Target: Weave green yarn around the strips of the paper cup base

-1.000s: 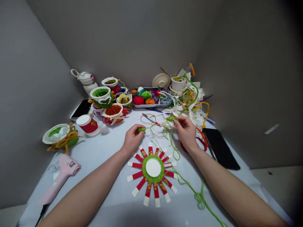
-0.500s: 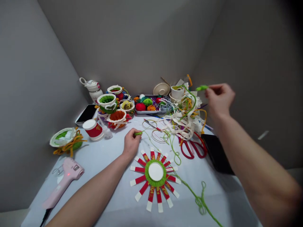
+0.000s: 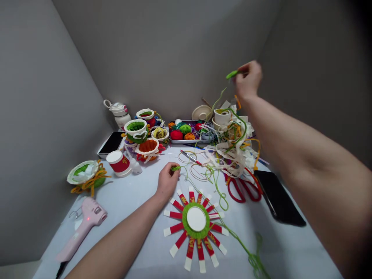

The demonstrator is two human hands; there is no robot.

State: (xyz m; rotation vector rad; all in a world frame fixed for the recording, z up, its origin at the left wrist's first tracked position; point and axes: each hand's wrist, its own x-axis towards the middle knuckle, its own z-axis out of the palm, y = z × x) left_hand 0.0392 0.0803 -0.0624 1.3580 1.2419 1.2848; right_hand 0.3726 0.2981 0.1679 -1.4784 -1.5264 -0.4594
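My left hand [image 3: 168,179] rests above the table, its fingers closed on a small bunch of green yarn [image 3: 175,168]. Raised high at the right, my right hand [image 3: 249,80] pinches a second small bundle of green yarn [image 3: 231,74]; motion blurs it a little. A thin strand trails from this bundle down toward the table. Nearer me lies a cut paper cup [image 3: 196,218] spread flat like a sun, red and white strips fanning out, with green yarn woven round its base. A green yarn strand [image 3: 235,237] runs from it to the lower right.
Red-handled scissors [image 3: 244,190] and a black phone [image 3: 280,198] lie at right, beside a heap of yarn scraps [image 3: 232,155]. A pink glue gun [image 3: 84,228] is at left. Behind stand woven cups [image 3: 136,130] and a tray [image 3: 192,142] of yarn balls.
My right hand has risen up and to the left with its green yarn bundle, drawing a strand upward. The left hand keeps its hold near the same spot; the view has shifted slightly.
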